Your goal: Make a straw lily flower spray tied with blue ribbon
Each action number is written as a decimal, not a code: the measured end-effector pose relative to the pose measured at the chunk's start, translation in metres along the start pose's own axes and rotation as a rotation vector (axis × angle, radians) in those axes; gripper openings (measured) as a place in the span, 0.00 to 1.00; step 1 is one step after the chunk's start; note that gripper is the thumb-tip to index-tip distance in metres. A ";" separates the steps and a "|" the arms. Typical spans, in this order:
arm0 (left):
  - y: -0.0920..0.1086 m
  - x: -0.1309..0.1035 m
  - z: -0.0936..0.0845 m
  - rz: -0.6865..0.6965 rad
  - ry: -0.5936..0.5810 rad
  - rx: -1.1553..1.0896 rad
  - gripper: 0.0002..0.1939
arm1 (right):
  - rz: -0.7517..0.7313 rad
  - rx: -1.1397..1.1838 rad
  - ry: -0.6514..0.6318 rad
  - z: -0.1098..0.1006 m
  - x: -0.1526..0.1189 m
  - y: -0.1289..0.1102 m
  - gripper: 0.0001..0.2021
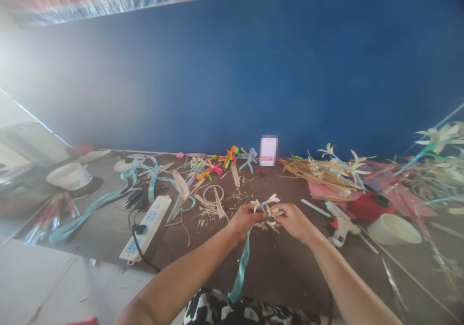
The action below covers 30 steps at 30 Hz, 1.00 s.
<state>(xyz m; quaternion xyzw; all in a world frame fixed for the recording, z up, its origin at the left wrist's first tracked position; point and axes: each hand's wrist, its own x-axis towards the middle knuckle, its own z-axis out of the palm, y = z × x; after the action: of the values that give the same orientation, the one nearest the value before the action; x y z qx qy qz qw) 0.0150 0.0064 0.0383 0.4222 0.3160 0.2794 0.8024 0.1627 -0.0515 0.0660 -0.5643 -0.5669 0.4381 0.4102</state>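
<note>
1. Left hand (247, 220): forearm extended from the near left, hand low over the dark table (297, 276); thumb and fingers pinching one flower spray (267, 208) at its left side.
2. Right hand (293, 219): forearm extended from the near right, hand turned inward to face the left; fingertips pinching the spray's pale petals at its right side.
3. Flower spray: one, held between both hands at the middle of the table; one blue ribbon (242, 269) hangs from beneath the left hand toward the near edge.
4. Right side, counted: one glue gun (340, 226); one red bowl (368, 207); one cream tub (395, 230), nearer than the red bowl.
5. Left side, counted: one power strip (148, 229), its one black plug (139, 229) seated; one white tub (68, 176), farther off.
</note>
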 end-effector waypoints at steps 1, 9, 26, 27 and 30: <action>0.000 0.001 0.001 0.003 0.000 -0.013 0.14 | 0.010 0.026 0.012 0.000 0.000 -0.001 0.07; 0.002 0.007 0.003 0.037 0.021 -0.033 0.14 | 0.124 0.170 0.124 0.001 -0.006 -0.003 0.10; 0.002 -0.001 0.003 -0.052 0.026 -0.081 0.09 | 0.080 0.364 0.183 0.007 -0.009 0.010 0.08; 0.002 -0.002 0.004 -0.054 0.040 -0.081 0.09 | 0.075 0.367 0.188 0.008 -0.009 0.010 0.08; 0.004 -0.003 0.006 -0.044 0.063 -0.098 0.09 | 0.060 0.372 0.218 0.009 -0.010 0.012 0.08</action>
<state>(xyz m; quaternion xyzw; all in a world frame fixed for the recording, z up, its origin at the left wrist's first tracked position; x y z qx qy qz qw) 0.0169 0.0029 0.0452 0.3665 0.3364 0.2897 0.8177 0.1574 -0.0617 0.0517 -0.5395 -0.4114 0.4834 0.5531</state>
